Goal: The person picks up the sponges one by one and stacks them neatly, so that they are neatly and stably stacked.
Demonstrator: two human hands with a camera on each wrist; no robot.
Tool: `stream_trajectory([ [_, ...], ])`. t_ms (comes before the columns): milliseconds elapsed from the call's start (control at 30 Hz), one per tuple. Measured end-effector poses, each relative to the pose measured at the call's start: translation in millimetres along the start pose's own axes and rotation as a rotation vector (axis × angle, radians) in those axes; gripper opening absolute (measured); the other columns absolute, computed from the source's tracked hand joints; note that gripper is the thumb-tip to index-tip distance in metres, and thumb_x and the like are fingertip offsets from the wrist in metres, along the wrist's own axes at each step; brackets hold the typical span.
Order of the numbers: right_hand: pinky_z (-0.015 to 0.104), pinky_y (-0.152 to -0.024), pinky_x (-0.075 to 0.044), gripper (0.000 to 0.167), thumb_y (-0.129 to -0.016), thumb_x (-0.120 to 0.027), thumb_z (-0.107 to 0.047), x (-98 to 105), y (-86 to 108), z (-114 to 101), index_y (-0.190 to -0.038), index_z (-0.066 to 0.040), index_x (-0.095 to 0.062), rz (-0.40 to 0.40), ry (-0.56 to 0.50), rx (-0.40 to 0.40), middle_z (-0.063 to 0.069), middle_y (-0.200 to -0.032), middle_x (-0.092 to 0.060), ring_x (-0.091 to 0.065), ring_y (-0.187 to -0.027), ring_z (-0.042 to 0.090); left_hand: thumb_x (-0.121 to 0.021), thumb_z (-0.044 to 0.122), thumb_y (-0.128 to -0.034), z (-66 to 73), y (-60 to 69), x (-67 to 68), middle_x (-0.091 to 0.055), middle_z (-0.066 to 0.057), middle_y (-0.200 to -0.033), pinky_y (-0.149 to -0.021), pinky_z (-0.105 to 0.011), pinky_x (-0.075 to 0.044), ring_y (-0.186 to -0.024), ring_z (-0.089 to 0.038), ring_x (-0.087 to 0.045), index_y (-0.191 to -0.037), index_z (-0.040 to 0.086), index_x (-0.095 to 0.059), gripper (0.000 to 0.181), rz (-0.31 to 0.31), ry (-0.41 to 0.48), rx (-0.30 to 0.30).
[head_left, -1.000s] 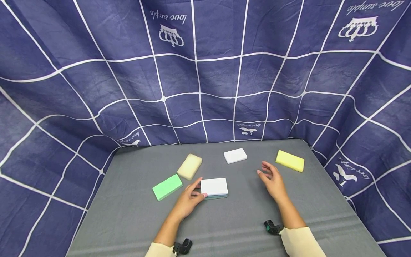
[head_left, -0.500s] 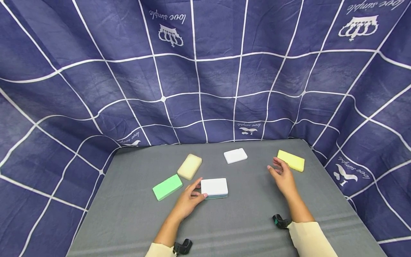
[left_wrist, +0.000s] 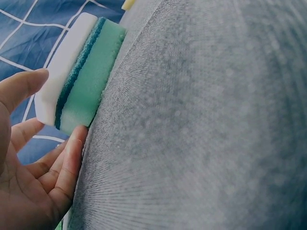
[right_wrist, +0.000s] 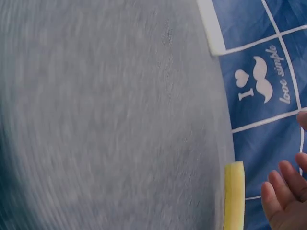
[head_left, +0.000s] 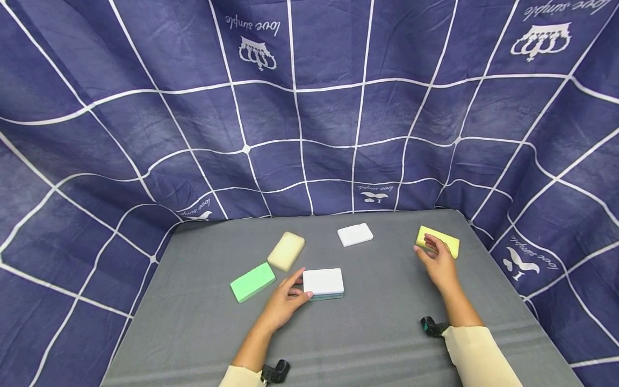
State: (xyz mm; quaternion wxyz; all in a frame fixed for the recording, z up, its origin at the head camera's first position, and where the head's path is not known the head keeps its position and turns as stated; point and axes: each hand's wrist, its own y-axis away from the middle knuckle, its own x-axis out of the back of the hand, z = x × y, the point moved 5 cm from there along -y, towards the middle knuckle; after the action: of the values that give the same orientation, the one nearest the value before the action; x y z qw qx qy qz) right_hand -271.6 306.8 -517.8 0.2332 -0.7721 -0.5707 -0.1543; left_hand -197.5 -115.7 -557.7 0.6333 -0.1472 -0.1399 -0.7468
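White tops the stack (head_left: 323, 282), its left end held by the half-closed left hand (head_left: 282, 304). Left of it lie a green sponge (head_left: 252, 282) and cream sponge (head_left: 286, 251); behind, a white block (head_left: 355, 235); well right, the relaxed, unladen right hand (head_left: 439, 266) partly hides a yellow sponge (head_left: 451, 245).

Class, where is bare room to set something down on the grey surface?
Bare: between the white-topped stack and the right hand; nearer the person, between the forearms. Crowded: where the left hand, stack, green block and cream block cluster.
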Motion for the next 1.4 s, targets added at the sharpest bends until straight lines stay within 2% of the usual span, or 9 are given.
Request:
stream_trajectory([
  [133, 0.054, -0.110, -0.039, 0.058, -0.098, -0.068, -0.021, 5, -4.6, 4, -0.146, 0.003, -0.046, 0.017, 0.045, 0.010, 0.028, -0.143, -0.050, -0.047, -0.135, 0.043, -0.077, 0.035, -0.0899, 0.1, 0.1, 1.2, -0.059, -0.014, -0.135, -0.085, -0.023, -0.054, -0.099, -0.015, -0.065, -0.152, 0.023, -0.047, 0.070, 0.005, -0.006, 0.002],
  [500, 0.057, -0.110, -0.036, 0.058, -0.095, -0.069, -0.013, 29, -17.3, 19, -0.143, 0.008, -0.046, 0.067, 0.101, 0.012, 0.032, -0.140, -0.048, -0.044, -0.135, 0.046, -0.077, 0.035, -0.0895, -1.2, -0.1, 0.5, -0.059, -0.013, -0.134, -0.084, -0.024, -0.055, -0.100, -0.016, -0.066, -0.151, 0.022, -0.048, 0.070, 0.003, -0.021, -0.003],
  [700, 0.057, -0.111, -0.035, 0.060, -0.095, -0.069, -0.017, 42, -20.7, 26, -0.144, 0.008, -0.046, 0.067, 0.146, -0.029, 0.033, -0.140, -0.046, -0.042, -0.135, 0.047, -0.077, 0.036, -0.0895, -1.2, -1.1, 0.1, -0.059, -0.013, -0.134, -0.085, -0.024, -0.055, -0.100, -0.016, -0.065, -0.152, 0.022, -0.047, 0.071, 0.005, -0.017, -0.001],
  [900, 0.057, -0.112, -0.033, 0.064, -0.094, -0.069, -0.021, 51, -22.8, 37, -0.147, 0.006, -0.044, 0.075, 0.184, -0.108, 0.034, -0.141, -0.043, -0.042, -0.135, 0.048, -0.078, 0.035, -0.0894, 0.0, 0.2, 0.8, -0.058, -0.014, -0.135, -0.083, -0.025, -0.055, -0.101, -0.016, -0.065, -0.152, 0.023, -0.047, 0.070, 0.001, -0.016, -0.001],
  [1067, 0.058, -0.113, -0.032, 0.068, -0.093, -0.070, -0.021, 53, -25.1, 45, -0.148, 0.007, -0.041, 0.077, 0.193, -0.135, 0.037, -0.143, -0.039, -0.039, -0.136, 0.050, -0.078, 0.035, -0.0894, -0.2, 0.5, 0.9, -0.058, -0.013, -0.135, -0.083, -0.024, -0.055, -0.101, -0.016, -0.065, -0.152, 0.022, -0.047, 0.071, 0.002, -0.013, -0.003],
  [1400, 0.057, -0.111, -0.032, 0.079, -0.094, -0.069, -0.026, 52, -29.4, 58, -0.152, 0.011, -0.030, 0.013, 0.211, -0.181, 0.038, -0.141, -0.039, -0.036, -0.135, 0.049, -0.077, 0.034, -0.0896, 0.2, 1.9, 1.3, -0.058, -0.013, -0.136, -0.082, -0.024, -0.054, -0.100, -0.016, -0.065, -0.152, 0.023, -0.047, 0.070, 0.003, -0.006, -0.007],
])
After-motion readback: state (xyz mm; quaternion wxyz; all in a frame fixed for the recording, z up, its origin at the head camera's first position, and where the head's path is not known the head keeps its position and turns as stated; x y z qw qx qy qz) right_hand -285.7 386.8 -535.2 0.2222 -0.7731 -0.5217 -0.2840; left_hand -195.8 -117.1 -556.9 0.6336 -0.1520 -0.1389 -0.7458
